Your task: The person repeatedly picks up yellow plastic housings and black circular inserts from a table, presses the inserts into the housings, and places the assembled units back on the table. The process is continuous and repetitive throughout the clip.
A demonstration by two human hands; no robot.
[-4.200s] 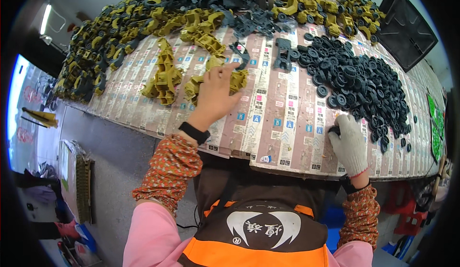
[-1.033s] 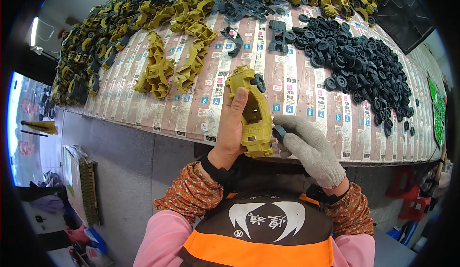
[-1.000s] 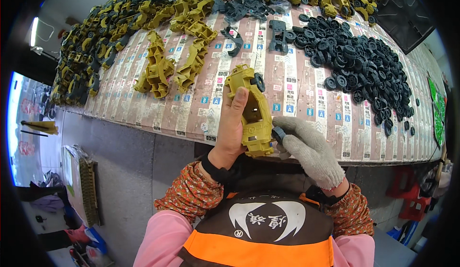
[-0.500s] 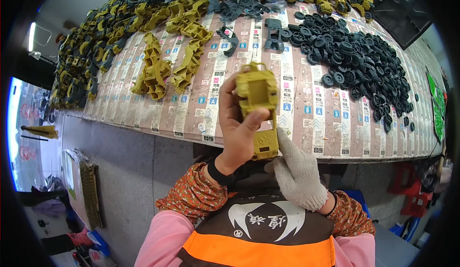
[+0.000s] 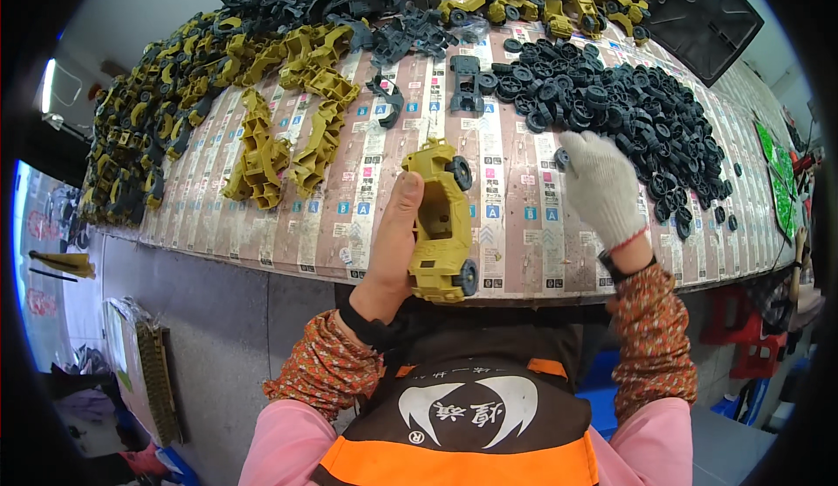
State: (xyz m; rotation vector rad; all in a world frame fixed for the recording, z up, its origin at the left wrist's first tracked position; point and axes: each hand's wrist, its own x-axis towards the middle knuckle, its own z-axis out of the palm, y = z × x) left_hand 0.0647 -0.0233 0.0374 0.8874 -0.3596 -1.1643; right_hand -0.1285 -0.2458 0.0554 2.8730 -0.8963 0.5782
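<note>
My bare left hand (image 5: 394, 233) grips a yellow toy car body (image 5: 443, 246) just over the table's near edge. It is tipped so that its hollow middle shows, with two black wheels on its right side. My right hand (image 5: 602, 185), in a whitish knit glove, is over the table at the near left side of a heap of black toy wheels (image 5: 628, 102). Its fingers are curled in, closed on a single black wheel (image 5: 561, 160) that peeks out by the fingertips.
Joined yellow body parts (image 5: 260, 154) lie left of centre on the table (image 5: 515, 259). Black chassis parts (image 5: 467, 85) are beyond the car. Assembled yellow cars (image 5: 148, 128) pile up at left, more at the back. A black tray (image 5: 703, 19) stands at back right.
My right hand has left the car's side and moved forward and right to the wheels. The car has turned in my left hand and come nearer; its wheels now show.
</note>
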